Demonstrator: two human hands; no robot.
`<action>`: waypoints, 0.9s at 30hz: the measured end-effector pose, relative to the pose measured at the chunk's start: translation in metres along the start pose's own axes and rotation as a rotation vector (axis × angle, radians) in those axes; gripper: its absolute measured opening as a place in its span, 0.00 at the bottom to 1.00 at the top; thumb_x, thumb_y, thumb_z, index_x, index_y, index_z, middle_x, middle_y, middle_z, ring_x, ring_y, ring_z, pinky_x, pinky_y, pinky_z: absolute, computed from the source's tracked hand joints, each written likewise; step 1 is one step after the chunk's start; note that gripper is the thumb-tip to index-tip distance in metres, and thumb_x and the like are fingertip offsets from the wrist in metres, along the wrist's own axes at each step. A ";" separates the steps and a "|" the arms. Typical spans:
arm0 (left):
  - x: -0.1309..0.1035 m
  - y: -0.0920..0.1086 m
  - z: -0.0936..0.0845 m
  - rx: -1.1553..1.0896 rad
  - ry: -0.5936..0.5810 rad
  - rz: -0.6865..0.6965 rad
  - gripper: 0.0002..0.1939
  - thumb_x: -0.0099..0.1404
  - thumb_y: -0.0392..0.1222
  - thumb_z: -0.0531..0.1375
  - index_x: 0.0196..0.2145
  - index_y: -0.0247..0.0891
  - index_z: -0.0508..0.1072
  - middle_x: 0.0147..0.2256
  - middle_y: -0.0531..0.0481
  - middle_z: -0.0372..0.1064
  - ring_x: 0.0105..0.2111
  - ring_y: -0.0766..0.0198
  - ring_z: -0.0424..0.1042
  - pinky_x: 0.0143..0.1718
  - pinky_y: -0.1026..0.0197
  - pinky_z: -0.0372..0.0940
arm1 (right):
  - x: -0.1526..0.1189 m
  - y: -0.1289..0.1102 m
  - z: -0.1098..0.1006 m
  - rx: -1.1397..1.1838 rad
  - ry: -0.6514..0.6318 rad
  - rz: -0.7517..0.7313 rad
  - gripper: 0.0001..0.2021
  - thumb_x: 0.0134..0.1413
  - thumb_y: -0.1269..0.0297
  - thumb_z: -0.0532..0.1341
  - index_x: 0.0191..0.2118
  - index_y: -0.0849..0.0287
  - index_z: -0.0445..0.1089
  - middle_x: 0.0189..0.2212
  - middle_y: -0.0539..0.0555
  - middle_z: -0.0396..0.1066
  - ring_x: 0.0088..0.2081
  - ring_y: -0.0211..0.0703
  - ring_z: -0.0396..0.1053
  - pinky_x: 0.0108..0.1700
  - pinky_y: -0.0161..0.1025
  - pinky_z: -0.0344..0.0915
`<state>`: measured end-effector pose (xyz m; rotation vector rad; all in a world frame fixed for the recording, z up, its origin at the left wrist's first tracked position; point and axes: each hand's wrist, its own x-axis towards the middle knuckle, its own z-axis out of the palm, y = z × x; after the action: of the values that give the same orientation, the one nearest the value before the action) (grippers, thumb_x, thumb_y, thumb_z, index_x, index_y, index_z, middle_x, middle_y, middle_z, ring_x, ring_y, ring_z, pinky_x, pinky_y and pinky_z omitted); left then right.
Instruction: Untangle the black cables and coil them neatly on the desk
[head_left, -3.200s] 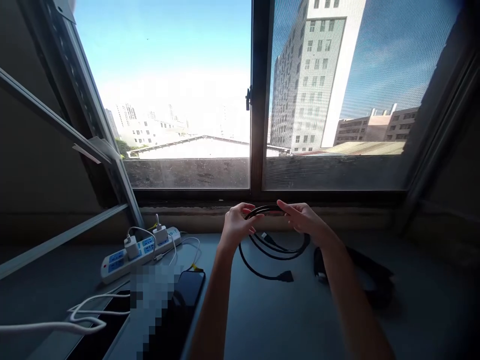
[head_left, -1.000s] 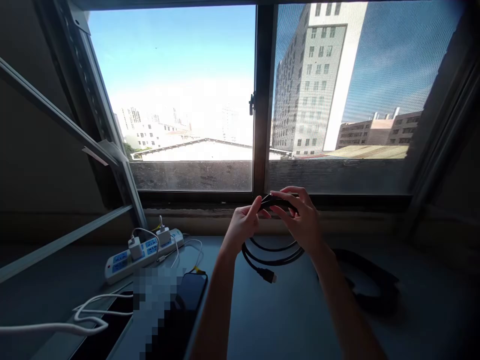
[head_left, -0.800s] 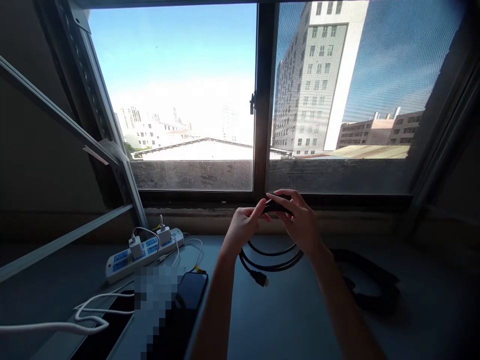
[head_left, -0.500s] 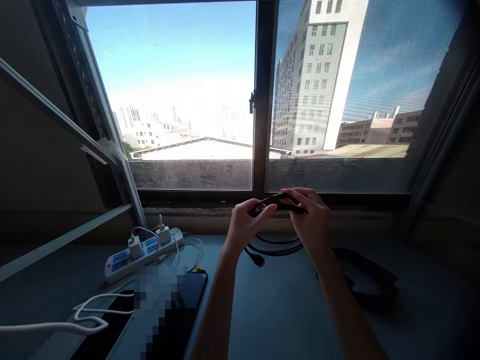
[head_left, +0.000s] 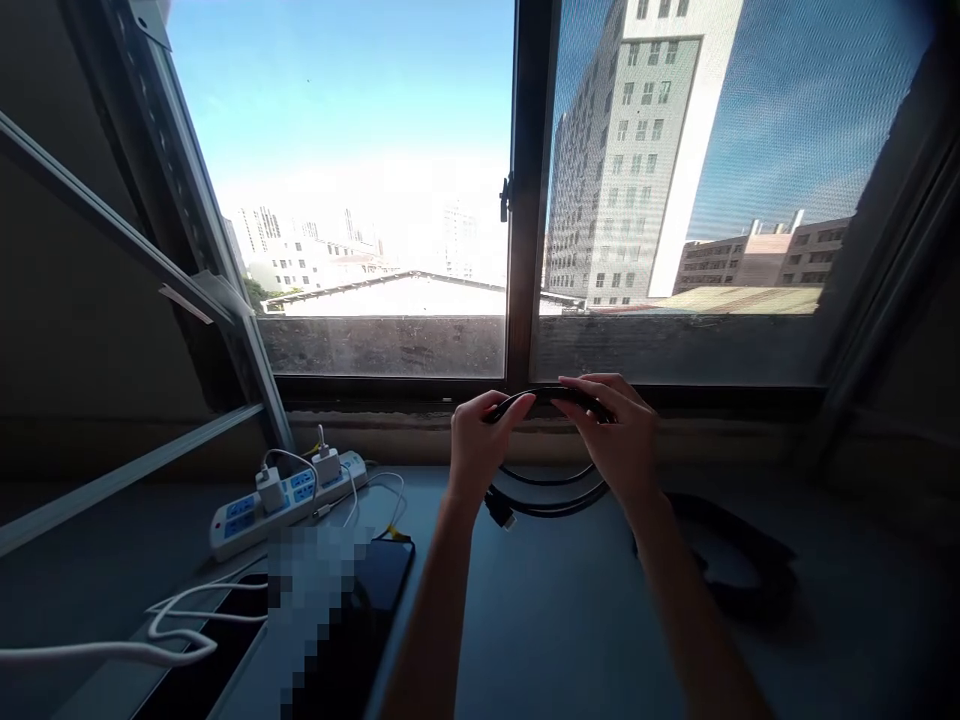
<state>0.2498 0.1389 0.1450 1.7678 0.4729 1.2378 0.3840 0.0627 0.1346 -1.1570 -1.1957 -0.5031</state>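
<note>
The looped black HDMI cable [head_left: 553, 391] hung between both hands above the desk [head_left: 559, 620]. The left hand [head_left: 480, 440] pinched its loops at ten o'clock, the right hand [head_left: 621, 432] at two. Its connector [head_left: 500, 509] dangled at seven o'clock. From the coil, a power strip [head_left: 241, 515] lay at nine, a smartphone [head_left: 388, 575] at eight and a black band [head_left: 757, 552] at four.

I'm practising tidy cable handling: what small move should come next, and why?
Perhaps, with the left hand pinching the black cable, the right hand could gather the lower loops, since they look spread apart below both hands.
</note>
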 end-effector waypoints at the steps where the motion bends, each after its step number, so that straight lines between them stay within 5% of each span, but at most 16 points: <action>1: -0.001 0.002 0.001 0.042 0.045 0.015 0.22 0.56 0.57 0.61 0.18 0.36 0.63 0.12 0.59 0.48 0.13 0.75 0.49 0.15 0.67 0.45 | 0.000 0.000 0.001 -0.008 0.019 -0.002 0.09 0.50 0.59 0.65 0.37 0.54 0.76 0.34 0.54 0.71 0.35 0.40 0.69 0.26 0.34 0.65; 7: -0.004 0.003 0.000 0.220 0.158 0.077 0.32 0.55 0.59 0.60 0.13 0.37 0.48 0.15 0.58 0.37 0.16 0.75 0.40 0.18 0.64 0.40 | 0.000 0.002 0.000 0.066 -0.016 0.055 0.08 0.48 0.59 0.65 0.35 0.54 0.76 0.34 0.53 0.72 0.36 0.41 0.70 0.29 0.36 0.66; 12: -0.003 -0.005 -0.004 0.201 0.046 -0.101 0.30 0.55 0.63 0.57 0.11 0.38 0.57 0.08 0.58 0.45 0.09 0.73 0.51 0.15 0.65 0.48 | -0.001 -0.001 -0.001 0.104 -0.082 0.113 0.11 0.48 0.56 0.65 0.36 0.54 0.76 0.34 0.53 0.73 0.35 0.41 0.69 0.27 0.34 0.63; 17: -0.004 -0.004 -0.004 0.110 -0.088 -0.027 0.23 0.56 0.60 0.59 0.20 0.36 0.68 0.12 0.56 0.56 0.10 0.71 0.57 0.13 0.67 0.49 | -0.002 0.002 -0.002 -0.006 -0.005 0.109 0.11 0.52 0.56 0.62 0.36 0.56 0.75 0.33 0.53 0.73 0.34 0.40 0.69 0.30 0.35 0.63; 20: -0.004 -0.002 0.001 -0.024 -0.142 -0.034 0.22 0.60 0.59 0.56 0.24 0.35 0.71 0.10 0.58 0.51 0.09 0.72 0.53 0.13 0.67 0.47 | -0.001 0.008 -0.007 -0.051 0.001 0.128 0.12 0.51 0.54 0.62 0.35 0.56 0.75 0.33 0.53 0.73 0.31 0.40 0.69 0.28 0.34 0.63; 27: -0.006 0.000 0.007 0.030 -0.026 -0.026 0.27 0.58 0.59 0.58 0.12 0.36 0.62 0.10 0.57 0.49 0.13 0.74 0.52 0.17 0.67 0.48 | 0.000 0.009 -0.016 -0.093 -0.209 0.350 0.17 0.45 0.47 0.64 0.25 0.59 0.72 0.11 0.46 0.57 0.15 0.30 0.53 0.18 0.31 0.51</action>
<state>0.2537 0.1311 0.1415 1.7953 0.5011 1.1939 0.3993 0.0519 0.1319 -1.4918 -1.1223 -0.1757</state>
